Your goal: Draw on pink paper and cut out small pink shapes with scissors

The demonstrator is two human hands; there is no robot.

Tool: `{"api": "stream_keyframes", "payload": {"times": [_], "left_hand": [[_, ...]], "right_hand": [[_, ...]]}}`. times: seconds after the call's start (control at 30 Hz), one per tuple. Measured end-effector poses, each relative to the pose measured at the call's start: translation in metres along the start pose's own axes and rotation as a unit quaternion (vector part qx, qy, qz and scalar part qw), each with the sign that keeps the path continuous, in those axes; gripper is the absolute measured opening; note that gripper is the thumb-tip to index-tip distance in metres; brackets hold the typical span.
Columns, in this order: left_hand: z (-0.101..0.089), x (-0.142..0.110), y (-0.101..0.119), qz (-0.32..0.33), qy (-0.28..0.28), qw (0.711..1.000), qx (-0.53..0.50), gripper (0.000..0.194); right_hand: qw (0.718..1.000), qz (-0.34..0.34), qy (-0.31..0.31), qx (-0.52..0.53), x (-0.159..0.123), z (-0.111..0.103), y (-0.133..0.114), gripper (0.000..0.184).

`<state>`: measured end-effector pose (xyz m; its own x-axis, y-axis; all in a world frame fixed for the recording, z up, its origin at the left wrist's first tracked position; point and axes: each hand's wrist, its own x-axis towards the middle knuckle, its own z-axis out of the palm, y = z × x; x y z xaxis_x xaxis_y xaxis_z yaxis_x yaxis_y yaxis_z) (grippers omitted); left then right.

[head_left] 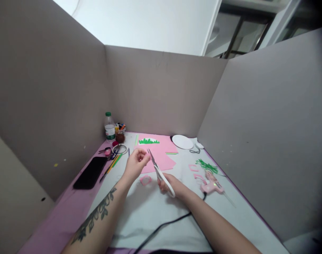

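Note:
My right hand [171, 185] grips the white handles of a pair of scissors [157, 169], blades pointing up and left. My left hand [136, 163] is raised just left of the blade tips, fingers curled in a pinch; whatever it holds is too small to make out. Below the hands a small pink cut-out ring [145, 180] lies on the white mat [155, 211]. Behind them lie pink paper sheets [161, 153] with a green grass-shaped cut-out [149, 141].
A pink glue gun [211, 185] with a black cord, pink scraps [194, 168] and green strips [207, 165] lie right. Left are a black phone [90, 172], pencils, tape and small scissors, a bottle [109, 127]. A white disc [182, 141] sits at the back. Grey partition walls enclose the table.

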<state>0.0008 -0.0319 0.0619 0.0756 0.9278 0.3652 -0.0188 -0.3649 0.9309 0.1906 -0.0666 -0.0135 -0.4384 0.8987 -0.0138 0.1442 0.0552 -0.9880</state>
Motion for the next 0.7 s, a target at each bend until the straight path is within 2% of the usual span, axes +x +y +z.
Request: {"api": "stream_keyframes", "payload": {"times": [0.33, 0.5, 0.7], "left_hand": [[0.006, -0.002, 0.006, -0.027, -0.008, 0.999, -0.029, 0.026], [0.007, -0.004, 0.007, -0.038, -0.007, 0.998, -0.043, 0.029], [0.007, -0.003, 0.008, -0.047, -0.006, 0.997, -0.053, 0.030]], "right_hand": [[0.997, 0.021, 0.017, 0.069, -0.006, 0.010, -0.017, 0.045], [0.998, 0.019, 0.026, 0.053, -0.008, 0.011, -0.025, 0.048], [0.999, 0.018, 0.021, 0.042, -0.008, 0.010, -0.021, 0.055]]}}
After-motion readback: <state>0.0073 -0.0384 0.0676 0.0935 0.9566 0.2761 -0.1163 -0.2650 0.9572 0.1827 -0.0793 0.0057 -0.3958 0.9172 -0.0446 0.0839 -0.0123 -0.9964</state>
